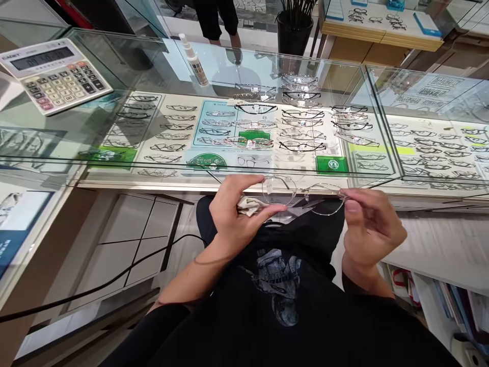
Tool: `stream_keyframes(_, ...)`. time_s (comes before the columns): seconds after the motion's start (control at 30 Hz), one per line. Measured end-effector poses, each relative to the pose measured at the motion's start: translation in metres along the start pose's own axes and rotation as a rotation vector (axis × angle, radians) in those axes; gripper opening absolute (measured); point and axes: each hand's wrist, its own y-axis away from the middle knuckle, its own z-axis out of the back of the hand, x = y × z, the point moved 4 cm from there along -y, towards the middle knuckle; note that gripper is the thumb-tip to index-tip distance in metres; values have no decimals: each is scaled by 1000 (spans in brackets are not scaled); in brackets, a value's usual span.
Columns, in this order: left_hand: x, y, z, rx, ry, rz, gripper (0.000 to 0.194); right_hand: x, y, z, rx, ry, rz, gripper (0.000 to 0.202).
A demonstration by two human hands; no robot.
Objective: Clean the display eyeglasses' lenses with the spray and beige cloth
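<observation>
A pair of thin-rimmed round eyeglasses [280, 191] is held level between my two hands, just in front of the glass display counter. My left hand [233, 209] grips the left lens, with thumb at the lower edge and forefinger at the upper. A crumpled pale cloth [251, 205] is tucked in the same palm. Behind that hand a thin silver rod [214, 175] sticks out; its other end is hidden. At the other side of the frame, my right hand [372, 224] pinches the outer corner between thumb and forefinger.
Rows of eyeglasses [301, 146] lie inside the glass display counter [153, 165]. On its top stand a spray bottle [193, 60] and a large calculator [57, 76]. A black cable [133, 266] crosses at lower left. Beyond are a plant pot [294, 33] and a person's legs [217, 20].
</observation>
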Motion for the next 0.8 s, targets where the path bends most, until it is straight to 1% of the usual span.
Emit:
stream_keyframes(0.07,-2,-8,-3,-49,2,-79,57,0,-7,-2,-44,-38,7,13)
stream_keyframes(0.13,-2,-14,-7,-98,7,-155,59,-3,-14,-4,-80,-88,-15,8)
stream_keyframes(0.2,-1,-20,-9,-125,11,-206,63,-7,-20,-8,-92,-160,-66,4)
stream_keyframes(0.27,2,-25,-11,-133,5,-224,64,-11,-25,-13,-77,-257,-133,2)
stream_keyframes(0.43,9,-31,-13,-139,-22,-209,65,-18,-29,-27,-17,-467,-317,2)
stream_keyframes(0.6,16,-35,-10,-148,7,-175,68,-25,-34,-37,-48,-507,-390,7)
stream_keyframes(0.7,19,-38,-8,-142,103,-131,67,-28,-38,-42,-23,-487,-415,8)
stream_keyframes(0.8,21,-42,-9,-140,271,-74,65,-30,-40,-48,-2,-503,-445,8)
